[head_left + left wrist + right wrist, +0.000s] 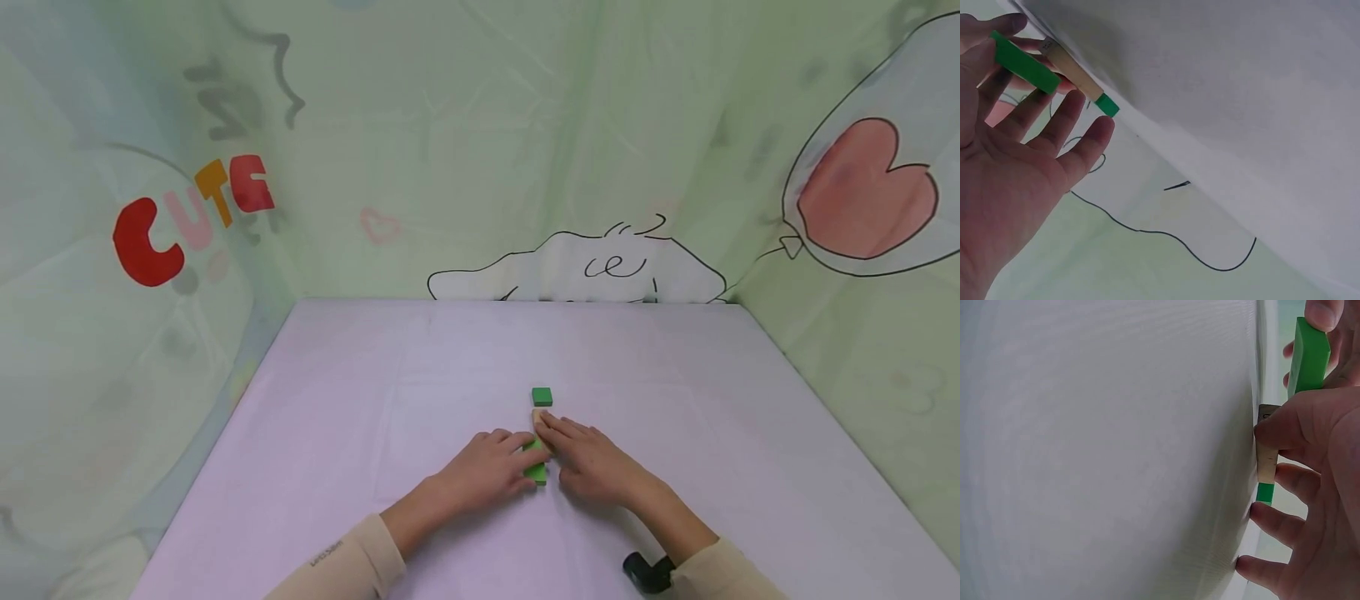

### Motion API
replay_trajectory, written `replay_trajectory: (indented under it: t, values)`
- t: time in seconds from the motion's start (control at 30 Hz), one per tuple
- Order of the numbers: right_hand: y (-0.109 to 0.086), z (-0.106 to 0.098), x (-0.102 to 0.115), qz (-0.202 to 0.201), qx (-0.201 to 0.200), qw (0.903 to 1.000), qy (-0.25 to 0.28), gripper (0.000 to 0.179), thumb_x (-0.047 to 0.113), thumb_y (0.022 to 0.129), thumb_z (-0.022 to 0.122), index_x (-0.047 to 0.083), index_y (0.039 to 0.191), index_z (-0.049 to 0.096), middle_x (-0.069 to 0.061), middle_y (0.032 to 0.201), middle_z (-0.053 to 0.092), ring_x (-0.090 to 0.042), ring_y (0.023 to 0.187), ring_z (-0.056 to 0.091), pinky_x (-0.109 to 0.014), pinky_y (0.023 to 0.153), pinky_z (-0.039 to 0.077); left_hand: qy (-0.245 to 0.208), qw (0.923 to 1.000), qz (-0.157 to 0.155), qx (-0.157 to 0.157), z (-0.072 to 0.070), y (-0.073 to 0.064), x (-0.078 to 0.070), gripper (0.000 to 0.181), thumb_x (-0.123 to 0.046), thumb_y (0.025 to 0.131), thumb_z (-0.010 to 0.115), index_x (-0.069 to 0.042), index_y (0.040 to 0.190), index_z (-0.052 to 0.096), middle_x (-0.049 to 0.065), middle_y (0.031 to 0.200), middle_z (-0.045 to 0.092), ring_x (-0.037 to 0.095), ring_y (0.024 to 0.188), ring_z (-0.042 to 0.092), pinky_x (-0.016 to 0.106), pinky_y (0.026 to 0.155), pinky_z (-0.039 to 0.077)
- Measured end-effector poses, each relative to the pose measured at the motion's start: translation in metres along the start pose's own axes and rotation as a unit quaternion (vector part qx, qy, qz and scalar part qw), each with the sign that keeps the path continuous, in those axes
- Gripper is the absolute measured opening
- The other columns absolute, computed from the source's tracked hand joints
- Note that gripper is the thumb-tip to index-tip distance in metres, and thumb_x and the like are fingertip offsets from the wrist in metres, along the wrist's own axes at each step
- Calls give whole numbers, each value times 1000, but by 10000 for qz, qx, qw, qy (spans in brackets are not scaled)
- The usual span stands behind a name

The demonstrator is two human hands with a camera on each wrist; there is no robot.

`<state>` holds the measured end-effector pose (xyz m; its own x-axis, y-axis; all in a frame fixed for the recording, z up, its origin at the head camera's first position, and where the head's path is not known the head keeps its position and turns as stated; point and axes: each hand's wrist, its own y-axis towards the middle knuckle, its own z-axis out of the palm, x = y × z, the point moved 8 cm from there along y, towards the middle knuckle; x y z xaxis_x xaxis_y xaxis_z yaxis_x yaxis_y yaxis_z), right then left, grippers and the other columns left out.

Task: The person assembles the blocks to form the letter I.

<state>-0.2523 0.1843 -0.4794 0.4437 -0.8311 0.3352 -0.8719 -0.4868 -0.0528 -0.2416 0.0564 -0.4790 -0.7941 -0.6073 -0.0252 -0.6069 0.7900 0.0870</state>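
A green rectangular block point(537, 473) is pinched between the thumb and fingers of my left hand point(487, 468). In the left wrist view this green block point(1025, 62) is raised off the surface. My right hand point(592, 462) grips a plain wooden block point(537, 417) lying on the table, with the thumb along one side and fingers on the other. A dark mark shows on the end of the wooden block point(1266, 459) in the right wrist view. Just past its far end lies another green block point(542, 397), untouched by either hand.
Both hands work over the middle of a table point(337, 400) covered in pale cloth. A printed curtain point(480, 150) rises behind the table and at both sides. Near the right wrist is a black object point(647, 573), partly hidden by the sleeve.
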Motion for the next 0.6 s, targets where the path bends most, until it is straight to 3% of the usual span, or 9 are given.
replay_trajectory:
  t: [0.43, 0.6]
  values:
    - [0, 0, 1, -135, -59, 9999, -63, 65, 9, 96, 67, 7, 157, 43, -14, 166, 37, -43, 149, 40, -71, 110, 36, -9, 9996, 268, -2, -4, 5, -19, 43, -46, 106, 55, -37, 147, 52, -6, 154, 50, 20, 130, 57, 38, 99, 51]
    - [0, 0, 2, -141, -8, 9999, -60, 64, 12, 98, 66, 7, 157, 43, -14, 166, 36, -43, 149, 40, -71, 110, 36, 82, 9997, 235, 2, -4, 6, -22, 43, -45, 106, 56, -37, 147, 52, -7, 153, 50, 21, 132, 55, 39, 100, 50]
